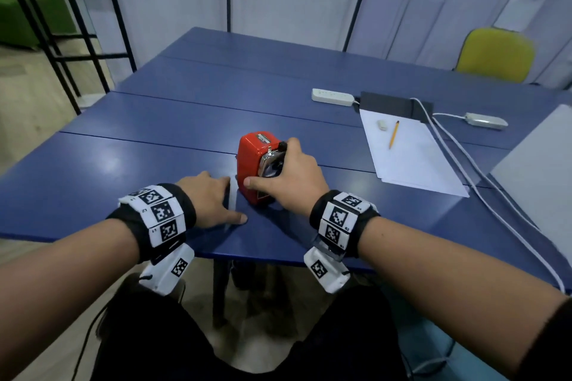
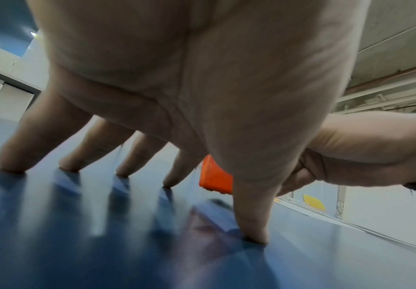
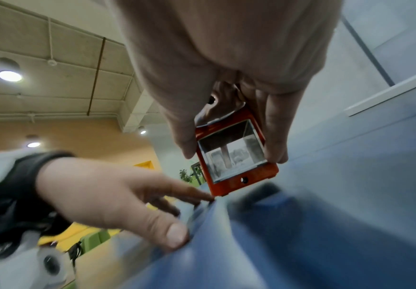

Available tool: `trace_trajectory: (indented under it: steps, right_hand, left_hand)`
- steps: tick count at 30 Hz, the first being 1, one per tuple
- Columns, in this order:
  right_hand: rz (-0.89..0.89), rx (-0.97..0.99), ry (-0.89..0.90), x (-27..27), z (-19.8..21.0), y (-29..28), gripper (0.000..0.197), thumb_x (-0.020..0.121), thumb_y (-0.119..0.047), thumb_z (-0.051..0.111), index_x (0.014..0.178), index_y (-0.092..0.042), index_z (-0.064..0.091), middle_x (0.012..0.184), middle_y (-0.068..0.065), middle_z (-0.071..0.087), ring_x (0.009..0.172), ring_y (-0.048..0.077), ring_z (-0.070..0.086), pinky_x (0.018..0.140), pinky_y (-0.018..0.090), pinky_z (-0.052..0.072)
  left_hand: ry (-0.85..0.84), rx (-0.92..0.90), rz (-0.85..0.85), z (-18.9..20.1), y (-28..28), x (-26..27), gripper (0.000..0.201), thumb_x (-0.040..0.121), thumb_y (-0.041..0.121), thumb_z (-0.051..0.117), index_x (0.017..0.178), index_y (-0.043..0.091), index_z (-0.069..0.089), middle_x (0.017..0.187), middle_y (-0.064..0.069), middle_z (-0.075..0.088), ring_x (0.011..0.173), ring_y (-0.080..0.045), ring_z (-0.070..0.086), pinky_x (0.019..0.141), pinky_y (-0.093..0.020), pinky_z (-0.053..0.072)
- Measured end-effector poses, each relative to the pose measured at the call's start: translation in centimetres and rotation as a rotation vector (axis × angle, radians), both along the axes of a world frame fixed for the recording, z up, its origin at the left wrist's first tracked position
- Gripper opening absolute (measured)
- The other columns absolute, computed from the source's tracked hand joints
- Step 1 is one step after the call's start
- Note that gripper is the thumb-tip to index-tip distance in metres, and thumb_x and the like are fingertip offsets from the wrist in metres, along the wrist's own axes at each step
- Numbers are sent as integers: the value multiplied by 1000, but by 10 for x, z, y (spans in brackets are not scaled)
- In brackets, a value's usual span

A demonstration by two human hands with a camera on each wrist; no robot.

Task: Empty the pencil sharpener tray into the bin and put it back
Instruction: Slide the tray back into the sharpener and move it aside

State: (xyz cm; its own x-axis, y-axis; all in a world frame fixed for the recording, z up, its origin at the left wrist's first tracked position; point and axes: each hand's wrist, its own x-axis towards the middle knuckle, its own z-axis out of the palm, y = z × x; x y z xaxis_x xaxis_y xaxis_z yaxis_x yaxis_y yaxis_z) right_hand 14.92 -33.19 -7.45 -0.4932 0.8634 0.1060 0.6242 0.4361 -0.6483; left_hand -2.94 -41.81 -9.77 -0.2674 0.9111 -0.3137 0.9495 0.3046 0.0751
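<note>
The right hand [image 1: 291,178] clasps the red pencil sharpener [image 1: 253,164] on the worktop [image 1: 154,145]; beside it, the left hand [image 1: 210,199] rests flat, fingers spread, and should pull the tray [image 3: 231,154] out level.

- We see dim, bluish light; round ceiling lamps [image 3: 9,76] glow at nine o'clock in the right wrist view.
- Wrist views smear; edges bend.

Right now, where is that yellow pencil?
In the head view the pencil lies on the white paper at the table's right side, beside a small eraser, beyond the red sharpener.
</note>
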Motion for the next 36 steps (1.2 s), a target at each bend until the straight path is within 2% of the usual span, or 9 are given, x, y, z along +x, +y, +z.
trace_trajectory:
  steps: [2, 4, 8, 11, 16, 18, 23, 29, 36]
  right_hand:
    - [-29, -1, 0, 6, 7, 13, 83, 60, -66, 88, 115, -22, 43, 117, 6, 67, 104, 31, 65, 83, 39, 55]
    - [-77, 34, -1, 15, 17, 33, 83, 60, -67, 87, 114, -21, 45, 116, 5, 67, 106, 31, 65, 87, 41, 55]
    - [-170, 88, 10, 31, 35, 79, 82, 61, -67, 86, 114, -20, 45, 115, 2, 67, 108, 31, 65, 90, 42, 54]
    - [-247, 120, 23, 42, 48, 121, 86, 62, -62, 87, 123, -17, 46, 121, 6, 68, 112, 31, 66, 91, 41, 54]
    - [-403, 132, 17, 43, 59, 196, 87, 62, -57, 90, 122, -12, 46, 123, 13, 68, 111, 37, 66, 90, 41, 55]
    - [-455, 109, 21, 40, 59, 221, 86, 62, -54, 91, 122, -12, 45, 122, 13, 67, 110, 37, 67, 90, 42, 56]
    - [-545, 30, 15, 33, 52, 271, 86, 64, -46, 93, 126, -12, 43, 124, 15, 66, 111, 38, 66, 93, 44, 56]
    - [-589, -27, 28, 32, 43, 303, 89, 68, -44, 93, 132, -11, 40, 131, 16, 62, 115, 39, 65, 96, 49, 57]
    - [-621, -95, 21, 36, 27, 312, 97, 66, -42, 96, 135, -9, 37, 136, 18, 60, 119, 40, 64, 98, 49, 56]
  left_hand:
    - [-3, -7, -3, 1, 0, -1, 88, 59, 96, 52, 122, 33, 53, 110, -7, 55, 97, -31, 64, 84, -41, 54]
    - [-6, -17, 0, 0, 2, -2, 95, 58, 97, 50, 129, 34, 51, 115, -8, 54, 101, -33, 65, 86, -42, 53]
    - [-24, -57, 29, -6, -2, -5, 132, 42, 109, 34, 151, 35, 33, 136, -11, 47, 120, -45, 57, 95, -51, 52]
    - [-5, -52, 39, -11, -1, -6, 128, 53, 105, 36, 159, 35, 21, 146, -11, 41, 125, -49, 52, 98, -53, 50]
    - [-9, -54, 29, -23, 0, -12, 143, 43, 110, 19, 163, 32, 15, 157, -15, 32, 131, -54, 46, 105, -57, 45]
    - [9, -73, 43, -26, 0, -12, 139, 47, 108, 21, 163, 34, 9, 164, -16, 22, 136, -54, 39, 107, -57, 43]
    - [-11, -129, 66, -30, 2, -12, 146, 34, 108, 6, 162, 38, -2, 171, -14, -1, 143, -52, 23, 111, -60, 36]
    - [3, -163, 79, -34, 5, -14, 148, 30, 109, 6, 161, 40, -3, 172, -12, -5, 146, -52, 19, 108, -59, 38]
    - [-10, -215, 100, -28, 9, -11, 150, 25, 108, 4, 159, 42, -13, 172, -10, -13, 151, -49, 11, 114, -59, 32]
